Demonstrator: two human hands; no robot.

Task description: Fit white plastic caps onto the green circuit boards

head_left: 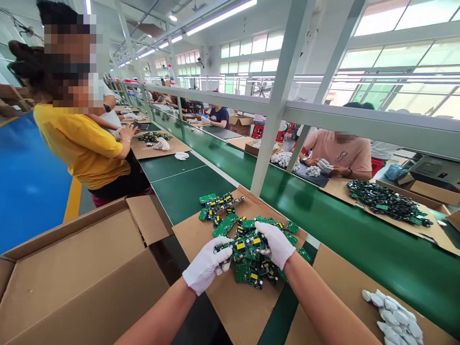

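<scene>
Both of my hands wear white gloves and meet over a heap of green circuit boards (pixel 242 272) with yellow and black parts. Between them is a joined strip of circuit boards (pixel 247 245), raised just over the heap. My left hand (pixel 211 261) grips its left end, thumb on top. At the right end my right hand (pixel 276 243) closes on the strip with thumb and fingers. Beneath the heap lies a flat cardboard sheet (pixel 244 311). More boards (pixel 219 206) are spread at the sheet's far side.
An open cardboard box (pixel 82 258) stands at my left. White wrapped pieces (pixel 397 318) lie on cardboard at my right. A green conveyor belt (pixel 323 225) runs past beyond a white post (pixel 275 110). A co-worker in yellow (pixel 86 143) stands at left; another (pixel 341 155) sits across.
</scene>
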